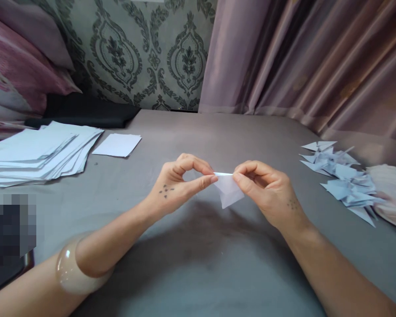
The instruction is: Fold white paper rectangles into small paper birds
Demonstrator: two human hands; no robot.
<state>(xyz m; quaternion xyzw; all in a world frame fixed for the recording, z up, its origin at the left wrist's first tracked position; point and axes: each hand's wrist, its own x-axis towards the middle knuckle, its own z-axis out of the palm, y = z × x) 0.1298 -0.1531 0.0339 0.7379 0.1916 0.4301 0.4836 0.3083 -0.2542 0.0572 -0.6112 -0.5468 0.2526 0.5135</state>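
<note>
Folded paper (230, 192), white, pinched by dotted hands (174, 185) (267, 189)

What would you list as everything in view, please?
Folded paper: one, white, centre
Large sheets: one pile, white, left
Small sheets: one stack, white, beside them
Folded shapes: several, bluish-white, right
Rumpled cloth: one, cream, right edge
Partly blurred object: one, black, lower left edge
Low object: one, black, behind large sheets
Floral fabric: count unclear, pink, upper left
Wallpaper: one, grey-green, back
Curtains: count unclear, mauve, upper right
Covered surface: one, grey, under papers
Pale strip: one, white, top edge
Bangle: one, translucent, lower left
Left hand, right hand: two, dark-dotted, pinching the folded paper
</note>
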